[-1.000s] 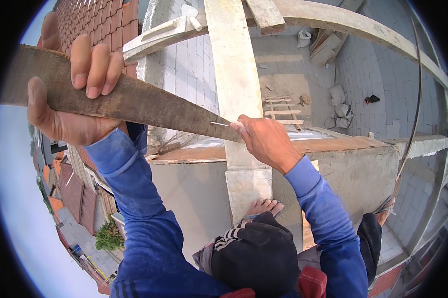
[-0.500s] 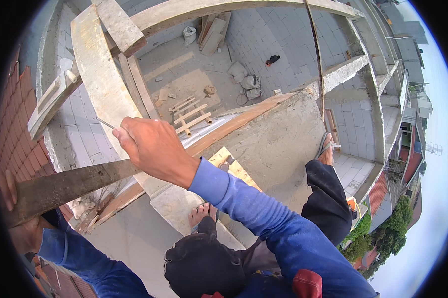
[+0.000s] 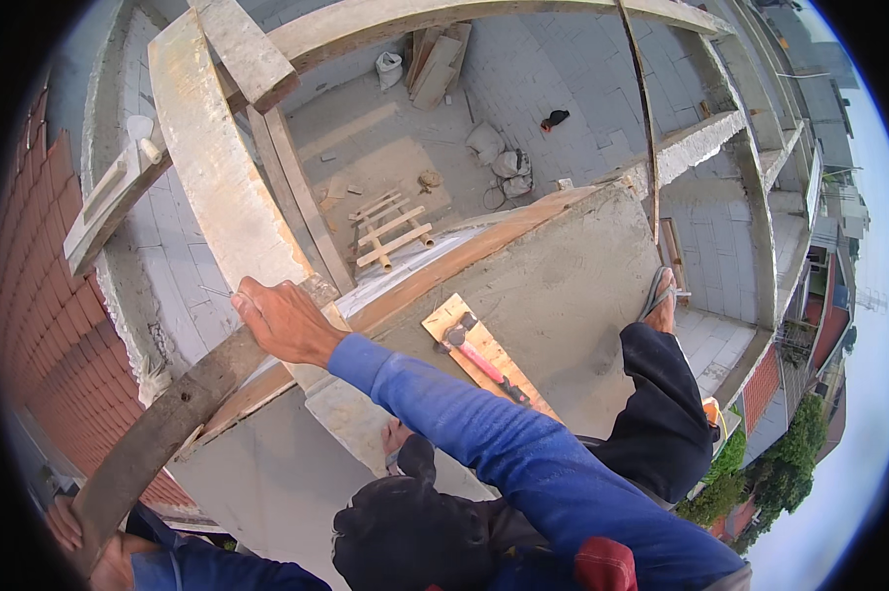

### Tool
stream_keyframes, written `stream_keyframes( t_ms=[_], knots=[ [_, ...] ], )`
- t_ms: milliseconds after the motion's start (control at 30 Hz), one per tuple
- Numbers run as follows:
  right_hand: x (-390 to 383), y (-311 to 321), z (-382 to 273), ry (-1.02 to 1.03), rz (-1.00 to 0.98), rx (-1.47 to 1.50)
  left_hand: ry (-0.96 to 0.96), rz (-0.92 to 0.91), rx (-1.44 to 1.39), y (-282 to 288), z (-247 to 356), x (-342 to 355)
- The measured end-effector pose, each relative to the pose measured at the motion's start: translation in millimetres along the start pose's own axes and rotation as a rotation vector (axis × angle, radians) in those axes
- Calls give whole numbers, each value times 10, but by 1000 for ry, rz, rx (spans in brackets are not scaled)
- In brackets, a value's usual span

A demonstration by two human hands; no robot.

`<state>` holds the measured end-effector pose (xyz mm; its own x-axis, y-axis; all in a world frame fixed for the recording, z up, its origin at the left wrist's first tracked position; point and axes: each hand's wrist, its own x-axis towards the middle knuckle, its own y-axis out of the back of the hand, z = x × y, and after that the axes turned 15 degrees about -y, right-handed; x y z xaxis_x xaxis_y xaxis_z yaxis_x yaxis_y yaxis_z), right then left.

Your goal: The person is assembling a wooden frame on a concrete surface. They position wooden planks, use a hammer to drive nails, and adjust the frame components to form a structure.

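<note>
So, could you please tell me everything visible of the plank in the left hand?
The plank is long and narrow, apparently weathered brown wood with a dark spot. It slants up from the lower left toward the middle; its bend may come from the fisheye view. The left hand has its grip on the lower end; the right hand overlaps the upper part, contact there unclear.

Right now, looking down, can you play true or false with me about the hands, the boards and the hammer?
1. The left hand grips a long board. True.
2. The long board is bright green. False: it is brown.
3. The right hand pinches a thin nail. True.
4. A hammer lies on a short board. True.
5. The hammer's handle is blue. False: it is red and black.
6. Both hands touch the hammer. False: neither does.
</note>
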<state>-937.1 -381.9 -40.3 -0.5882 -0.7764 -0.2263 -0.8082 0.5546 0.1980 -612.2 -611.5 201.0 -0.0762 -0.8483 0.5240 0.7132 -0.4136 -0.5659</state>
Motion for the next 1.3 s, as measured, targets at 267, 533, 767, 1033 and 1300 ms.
stream_keyframes(
  t_ms=[267,533,767,1033,1300],
  knots=[
    [-174,381,507,-83,-94,-529,415,664,380,1316,-958,-1385],
    [-49,172,841,-58,-83,-741,181,272,1575,1841,-1708,-2244],
    [64,38,1032,-101,-152,-793,191,-1236,1316,35,-2291,-2887],
    [41,251,1062,20,-81,-841,137,-1486,1144,411,-2760,-2977],
    [-193,777,1099,118,74,-777,125,-1570,1286,504,-2730,-2866]
  ],
)
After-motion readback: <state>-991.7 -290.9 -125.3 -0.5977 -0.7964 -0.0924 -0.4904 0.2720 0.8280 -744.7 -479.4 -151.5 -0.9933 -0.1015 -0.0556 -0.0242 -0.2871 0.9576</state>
